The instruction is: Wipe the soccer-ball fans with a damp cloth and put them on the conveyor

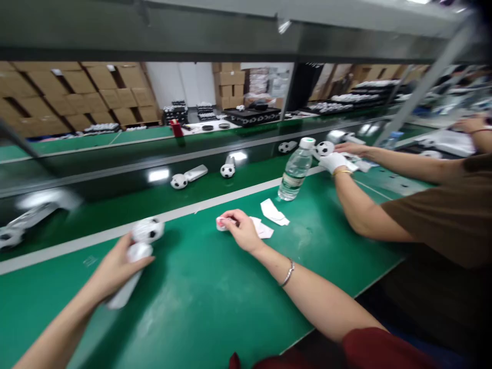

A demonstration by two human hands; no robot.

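Note:
My left hand (115, 266) is closed round the white handle of a football-headed toy (148, 230), whose black-and-white ball sticks up past my fingers over the green table (200, 297). The toy is blurred by motion. My right hand (240, 230) rests on the table further right, fingers curled over a small white and red piece (221, 222) that lies beside white paper slips (265, 229). A bracelet is on my right wrist.
A water bottle (295, 171) stands beyond the slips, with another white slip (273, 212) before it. A co-worker's gloved hand (333, 161) holds a football toy (325, 148) at the right. More football toys (179, 181) ride the conveyor (115, 205) behind. Cardboard boxes are stacked at the back.

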